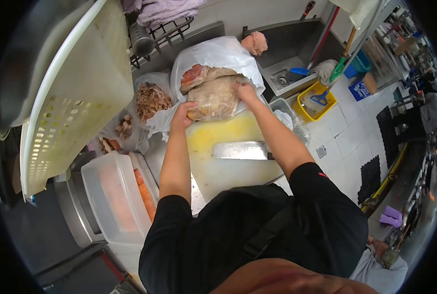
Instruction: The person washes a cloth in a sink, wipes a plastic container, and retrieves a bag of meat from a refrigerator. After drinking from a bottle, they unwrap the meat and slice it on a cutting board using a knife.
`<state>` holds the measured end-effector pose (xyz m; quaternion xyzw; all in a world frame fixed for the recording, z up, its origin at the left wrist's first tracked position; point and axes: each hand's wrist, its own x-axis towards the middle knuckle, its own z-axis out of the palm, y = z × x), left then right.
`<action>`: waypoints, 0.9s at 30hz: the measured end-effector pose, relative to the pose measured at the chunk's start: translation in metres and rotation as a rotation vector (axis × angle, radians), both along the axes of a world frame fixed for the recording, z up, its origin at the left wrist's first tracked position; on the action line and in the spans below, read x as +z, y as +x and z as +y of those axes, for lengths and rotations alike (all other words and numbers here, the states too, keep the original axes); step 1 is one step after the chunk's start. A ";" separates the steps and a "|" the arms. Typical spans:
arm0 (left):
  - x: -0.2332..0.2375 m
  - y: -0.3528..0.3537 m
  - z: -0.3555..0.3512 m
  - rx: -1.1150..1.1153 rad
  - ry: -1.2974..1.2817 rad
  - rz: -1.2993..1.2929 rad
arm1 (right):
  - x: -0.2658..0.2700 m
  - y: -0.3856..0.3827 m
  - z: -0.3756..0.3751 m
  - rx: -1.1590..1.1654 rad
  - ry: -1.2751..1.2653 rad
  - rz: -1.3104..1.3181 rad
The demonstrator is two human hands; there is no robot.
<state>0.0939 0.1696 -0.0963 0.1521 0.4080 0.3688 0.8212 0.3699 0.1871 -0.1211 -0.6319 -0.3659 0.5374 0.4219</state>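
A pale, plastic-wrapped slab of meat (213, 100) is between my two hands at the far end of the cutting board (243, 171). My left hand (183, 115) is closed on its near left corner. On its right side, my right hand (246, 93) grips the edge, fingers partly hidden. A redder piece of meat (194, 77) lies just behind it, at the mouth of a white plastic bag (218, 53). Nearer to me, a cleaver (239, 150) with a broad blade lies flat on the yellow-stained board, its handle toward the right.
Left of the board are a bag of shredded brown pieces (152, 101) and a clear plastic tub (114, 196) beside orange food. A large white perforated basket (76, 108) stands upright at left. Behind right is a steel sink (287, 73); a yellow bucket (315, 102) sits on the floor.
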 end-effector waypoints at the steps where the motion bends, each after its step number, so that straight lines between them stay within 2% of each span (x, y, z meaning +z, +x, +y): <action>1: 0.003 -0.001 -0.009 0.026 0.003 0.021 | 0.014 -0.004 -0.009 0.006 -0.002 0.010; 3: 0.011 0.008 -0.035 0.112 0.090 0.026 | 0.043 -0.005 -0.026 0.012 0.033 0.111; 4: 0.012 0.011 -0.046 0.192 0.170 0.014 | 0.043 -0.005 -0.034 0.034 0.022 0.053; 8: 0.013 0.008 -0.085 0.154 0.324 0.094 | 0.060 0.001 -0.079 0.036 0.036 0.121; 10: 0.027 0.010 -0.104 0.154 0.379 0.178 | 0.070 0.007 -0.094 0.191 0.162 0.084; 11: 0.030 0.009 -0.113 0.160 0.385 0.183 | 0.070 0.006 -0.101 0.197 0.168 0.089; 15: 0.025 -0.003 -0.146 0.239 0.397 0.051 | 0.075 -0.006 -0.150 0.249 0.198 0.075; 17: 0.019 -0.012 -0.151 0.237 0.401 0.034 | 0.064 -0.015 -0.157 0.252 0.410 -0.247; 18: 0.011 -0.015 -0.153 0.249 0.430 -0.027 | 0.087 -0.017 -0.160 0.328 0.311 -0.077; 19: 0.007 -0.019 -0.156 0.261 0.458 -0.089 | 0.105 -0.022 -0.163 0.325 0.311 -0.068; 20: 0.009 -0.013 -0.160 0.258 0.457 -0.083 | 0.121 -0.029 -0.167 0.351 0.422 -0.113; 21: 0.012 0.001 -0.167 0.363 0.396 -0.190 | 0.134 -0.034 -0.174 0.378 0.527 -0.162; 22: 0.012 0.010 -0.171 0.467 0.333 -0.297 | 0.147 -0.039 -0.178 0.377 0.519 -0.159; 23: 0.006 0.010 -0.173 0.468 0.323 -0.292 | 0.158 -0.046 -0.181 0.440 0.675 -0.191; 24: -0.004 0.007 -0.170 0.413 0.431 -0.405 | 0.169 -0.049 -0.183 0.500 0.837 -0.221; 25: -0.002 0.009 -0.165 0.354 0.543 -0.521 | 0.182 -0.046 -0.185 0.501 0.837 -0.220; 26: 0.001 0.005 -0.164 0.368 0.590 -0.360 | 0.195 -0.044 -0.189 0.621 0.824 -0.084; 27: 0.013 0.011 -0.160 0.460 0.541 -0.405 | 0.199 -0.044 -0.194 0.738 0.803 0.056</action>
